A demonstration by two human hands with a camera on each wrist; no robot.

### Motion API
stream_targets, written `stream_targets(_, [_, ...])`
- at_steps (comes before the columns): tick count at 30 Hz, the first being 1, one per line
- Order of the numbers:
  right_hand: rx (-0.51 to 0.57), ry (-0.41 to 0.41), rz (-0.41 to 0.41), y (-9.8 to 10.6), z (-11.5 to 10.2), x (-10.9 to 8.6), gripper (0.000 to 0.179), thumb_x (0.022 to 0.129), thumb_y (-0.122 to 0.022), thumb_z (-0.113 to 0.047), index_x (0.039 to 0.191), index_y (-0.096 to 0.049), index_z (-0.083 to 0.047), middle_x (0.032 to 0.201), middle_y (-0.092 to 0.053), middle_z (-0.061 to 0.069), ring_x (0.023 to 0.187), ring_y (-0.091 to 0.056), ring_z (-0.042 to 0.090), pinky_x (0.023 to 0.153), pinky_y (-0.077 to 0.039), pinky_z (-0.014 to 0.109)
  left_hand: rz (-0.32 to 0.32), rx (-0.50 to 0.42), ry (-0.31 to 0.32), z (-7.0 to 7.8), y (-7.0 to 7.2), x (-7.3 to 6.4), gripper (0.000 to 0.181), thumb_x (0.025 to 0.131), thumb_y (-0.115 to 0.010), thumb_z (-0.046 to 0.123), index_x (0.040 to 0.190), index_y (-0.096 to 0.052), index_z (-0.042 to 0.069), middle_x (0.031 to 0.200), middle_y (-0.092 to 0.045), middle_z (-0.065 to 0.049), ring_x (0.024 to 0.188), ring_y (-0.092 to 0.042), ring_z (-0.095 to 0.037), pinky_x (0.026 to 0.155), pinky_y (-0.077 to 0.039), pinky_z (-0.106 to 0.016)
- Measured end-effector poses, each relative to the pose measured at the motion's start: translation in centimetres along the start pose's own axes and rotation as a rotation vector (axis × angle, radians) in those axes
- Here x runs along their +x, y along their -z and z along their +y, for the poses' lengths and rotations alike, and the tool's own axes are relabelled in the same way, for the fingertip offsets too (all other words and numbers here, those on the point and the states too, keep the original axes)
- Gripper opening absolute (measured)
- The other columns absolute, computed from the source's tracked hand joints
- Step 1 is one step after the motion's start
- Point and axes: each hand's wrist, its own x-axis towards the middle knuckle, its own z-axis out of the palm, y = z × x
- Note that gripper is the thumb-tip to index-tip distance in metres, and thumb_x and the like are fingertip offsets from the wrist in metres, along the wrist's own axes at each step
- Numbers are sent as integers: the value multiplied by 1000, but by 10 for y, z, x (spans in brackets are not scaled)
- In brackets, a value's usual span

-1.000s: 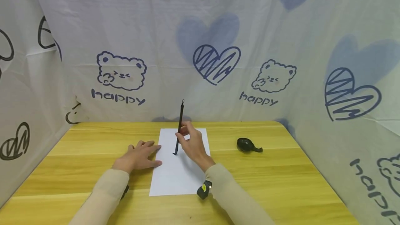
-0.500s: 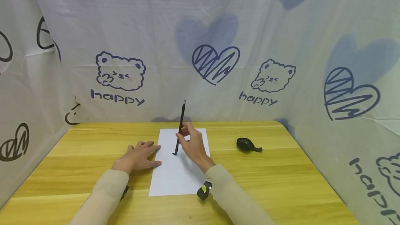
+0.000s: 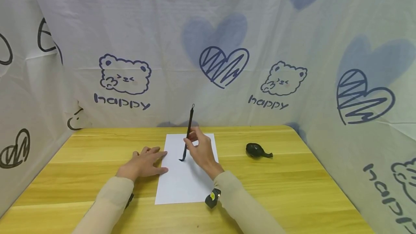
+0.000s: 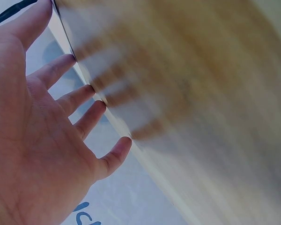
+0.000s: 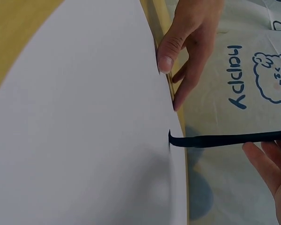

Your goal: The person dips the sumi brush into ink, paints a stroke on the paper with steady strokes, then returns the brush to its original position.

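Observation:
My right hand (image 3: 202,151) pinches a black writing brush (image 3: 189,125) by its handle, which stands nearly upright with its top leaning slightly right. In the right wrist view the bent tip of the brush (image 5: 210,140) touches the white sheet of paper (image 5: 84,103). No clear stroke shows on the sheet. My left hand (image 3: 143,163) lies with spread fingers at the left edge of the paper (image 3: 182,187), thumb and a fingertip on it. The left wrist view shows the fingertips of that hand (image 4: 47,131) resting on the tabletop.
A small black round object with a narrow neck (image 3: 256,151) lies on the wooden table (image 3: 276,190), right of the paper. A printed white cloth (image 3: 175,82) hangs behind the table and along both sides.
The top of the brush has tilted slightly to the right, while its tip has shifted a touch left on the paper. The left hand stays in place.

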Motion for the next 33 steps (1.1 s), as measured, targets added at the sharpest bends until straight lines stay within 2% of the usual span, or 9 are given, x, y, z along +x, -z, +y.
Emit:
stream_targets(21, [7, 23, 38, 5, 3, 1, 24, 92, -72, 2, 114, -62, -1, 88, -73, 18, 78, -72, 29, 63, -60, 19, -11, 10, 12, 7, 4, -3, 78, 91, -66, 62, 153, -50, 18, 163, -39, -22, 145, -37, -50, 110, -24, -82])
stream_targets(29, [3, 28, 43, 7, 4, 3, 24, 92, -71, 2, 114, -62, 0, 88, -73, 18, 78, -72, 30, 63, -63, 31, -17, -3, 15, 6, 4, -3, 78, 92, -66, 62, 154, -49, 18, 164, -38, -22, 146, -35, -50, 111, -22, -83])
stream_targets(33, [-14, 22, 43, 8, 4, 3, 24, 92, -72, 2, 114, -63, 0, 88, -73, 18, 78, -72, 30, 63, -61, 26, -11, 3, 8, 6, 5, -3, 77, 92, -66, 61, 153, -50, 18, 163, -39, -22, 145, -36, -51, 110, -23, -83])
